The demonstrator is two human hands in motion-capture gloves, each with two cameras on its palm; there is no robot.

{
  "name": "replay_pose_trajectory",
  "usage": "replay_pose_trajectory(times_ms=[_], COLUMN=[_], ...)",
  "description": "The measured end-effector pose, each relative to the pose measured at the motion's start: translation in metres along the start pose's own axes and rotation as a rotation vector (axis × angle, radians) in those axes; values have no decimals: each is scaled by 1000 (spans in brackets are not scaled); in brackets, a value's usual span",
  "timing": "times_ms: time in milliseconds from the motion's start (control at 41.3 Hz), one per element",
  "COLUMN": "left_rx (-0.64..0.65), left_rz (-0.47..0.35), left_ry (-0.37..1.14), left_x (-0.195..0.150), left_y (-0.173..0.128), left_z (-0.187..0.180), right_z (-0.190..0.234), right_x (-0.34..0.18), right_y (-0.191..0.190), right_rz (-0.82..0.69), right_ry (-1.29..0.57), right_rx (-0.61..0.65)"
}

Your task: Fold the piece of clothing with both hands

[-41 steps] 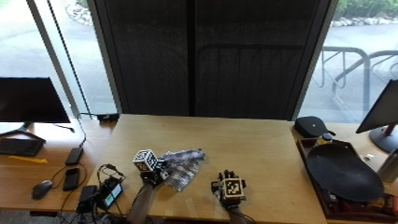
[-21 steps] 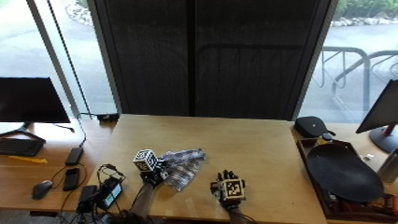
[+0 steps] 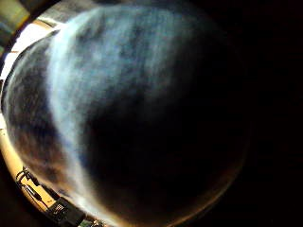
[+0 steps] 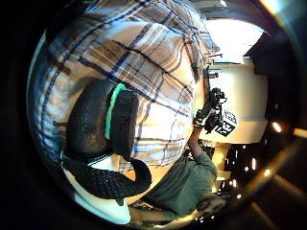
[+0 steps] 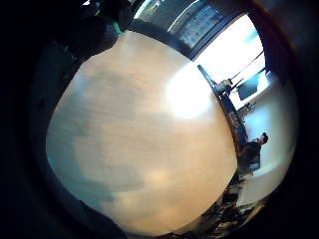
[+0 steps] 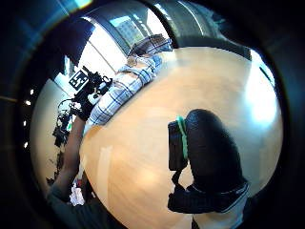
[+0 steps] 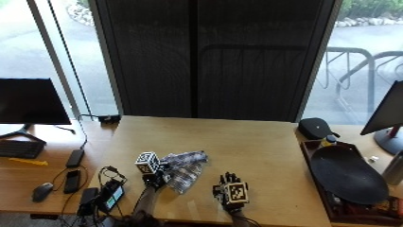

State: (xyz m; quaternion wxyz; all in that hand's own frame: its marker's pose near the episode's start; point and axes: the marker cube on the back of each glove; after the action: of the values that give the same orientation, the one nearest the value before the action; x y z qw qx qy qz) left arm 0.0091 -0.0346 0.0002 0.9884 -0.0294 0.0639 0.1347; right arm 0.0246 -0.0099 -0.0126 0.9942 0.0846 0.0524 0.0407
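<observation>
A folded blue-and-white plaid garment (image 7: pixel 187 168) lies near the front of the wooden table (image 7: pixel 258 142), left of centre. My left hand (image 7: pixel 155 178) rests on the garment's left end. In the left thumb side palm view its thumb (image 4: pixel 96 120) lies straight over the plaid cloth (image 4: pixel 144 62), and cloth (image 3: pixel 94 71) fills the little finger side view. My right hand (image 7: pixel 227 182) is flat over bare wood to the right of the garment, fingers spread, holding nothing. The right thumb side palm view shows its thumb (image 6: pixel 209 148) over bare table, with the garment (image 6: pixel 121 88) farther off.
Cables and small black devices (image 7: pixel 100 196) sit at the table's front left corner. On the side desk to the left are a phone (image 7: pixel 72 179), a mouse (image 7: pixel 42 190) and a monitor (image 7: pixel 31 101). A large black dish (image 7: pixel 346 172) and a black case (image 7: pixel 317 127) stand at the right.
</observation>
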Motion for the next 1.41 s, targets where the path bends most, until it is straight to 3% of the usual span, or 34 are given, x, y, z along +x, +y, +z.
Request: replay_pose_trajectory(times_ms=[97,170,242,654,800,945,1115,1236,1333,1405], left_rx=[50,90,99,78,68,85,60,8,-10,13], left_rz=[19,4,10,4,-9,-1,-8,-19,-29,-31], left_ry=[-42,-99,-102,-78,-79,-85,-51,-7,-5,-29], left_x=[-4,-9,-10,-6,-6,-6,-2,4,5,2], left_y=[-6,-10,-11,-8,-7,-9,-5,3,6,3], left_z=[0,-2,-2,-1,2,3,4,4,4,3], right_z=[-2,0,4,-7,4,-1,-1,-5,-1,-3], right_x=[8,-10,-12,-7,-15,-2,-21,-11,-17,-1], right_y=[-3,5,8,6,8,13,11,7,8,5], right_rz=[5,4,2,-3,-1,-16,-21,-7,-12,-16], right_ry=[32,-109,-121,-29,-112,3,-143,-66,-111,-4], right_rx=[30,-31,-42,-19,-32,-44,-25,0,-7,17])
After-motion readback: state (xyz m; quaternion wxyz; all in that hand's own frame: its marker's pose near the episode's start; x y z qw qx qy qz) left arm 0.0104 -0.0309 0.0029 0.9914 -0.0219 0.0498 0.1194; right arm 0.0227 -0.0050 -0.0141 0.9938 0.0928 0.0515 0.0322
